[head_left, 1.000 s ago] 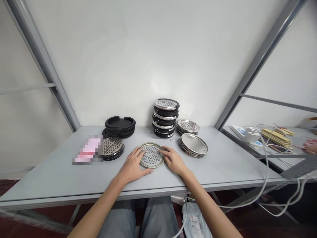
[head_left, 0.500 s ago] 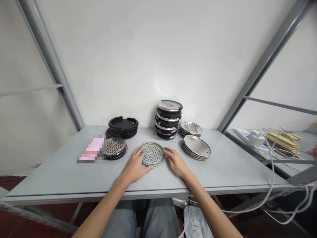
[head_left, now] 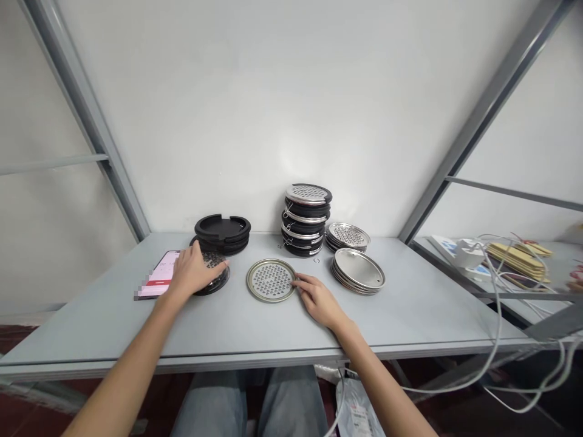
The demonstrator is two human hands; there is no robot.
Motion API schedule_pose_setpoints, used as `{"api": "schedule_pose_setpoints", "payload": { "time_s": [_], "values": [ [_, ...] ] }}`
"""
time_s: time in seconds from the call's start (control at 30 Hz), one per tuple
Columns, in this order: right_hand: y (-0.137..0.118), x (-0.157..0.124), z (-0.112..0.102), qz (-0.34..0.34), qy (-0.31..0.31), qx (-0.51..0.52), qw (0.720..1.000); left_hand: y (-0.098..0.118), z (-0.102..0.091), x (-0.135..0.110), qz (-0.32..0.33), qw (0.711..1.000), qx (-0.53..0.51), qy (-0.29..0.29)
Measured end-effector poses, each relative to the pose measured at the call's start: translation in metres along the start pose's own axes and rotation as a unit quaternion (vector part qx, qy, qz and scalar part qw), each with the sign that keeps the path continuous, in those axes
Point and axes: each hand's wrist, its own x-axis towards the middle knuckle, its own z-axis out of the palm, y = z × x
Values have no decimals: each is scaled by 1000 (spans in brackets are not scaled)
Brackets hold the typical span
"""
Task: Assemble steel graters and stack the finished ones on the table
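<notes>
A round metal grater plate (head_left: pixel 272 281) with a raised rim lies flat on the table in front of me. My right hand (head_left: pixel 317 298) rests at its right edge, fingers stretched out and the fingertips touching the rim. Farther left, my left hand (head_left: pixel 194 268) reaches over a low stack of dark discs with a perforated top disc (head_left: pixel 214 261). Its thumb and fingers are spread across that stack, and the hand covers much of it. Whether the fingers grip the top disc is hidden.
Black notched rings (head_left: pixel 222 227) are piled behind my left hand. At the back stands a tall stack of assembled graters (head_left: pixel 306 218). To its right are more perforated plates (head_left: pixel 348 233) and smooth metal lids (head_left: pixel 359 268). A phone (head_left: pixel 159 276) lies left. White cables (head_left: pixel 498 309) hang right.
My left hand has left the grater plate's left edge and moved left onto the stack of perforated discs. My right hand stays at the plate's right rim.
</notes>
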Motion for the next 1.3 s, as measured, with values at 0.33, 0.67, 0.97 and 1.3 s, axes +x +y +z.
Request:
{"api": "schedule_pose_setpoints", "payload": {
  "time_s": [0.33, 0.67, 0.97, 1.3],
  "values": [
    [2, -2, 2, -3, 16, 38, 999, -17, 7, 14, -7, 988, 76, -137],
    [53, 32, -64, 77, 274, -72, 956, 40, 42, -43, 335, 934, -118, -40],
    [109, 72, -108, 278, 71, -295, 911, 43, 70, -59, 338, 929, -144, -41],
    [117, 77, -109, 255, 77, -344, 900, 45, 64, -61, 341, 923, -165, -61]
  ]
}}
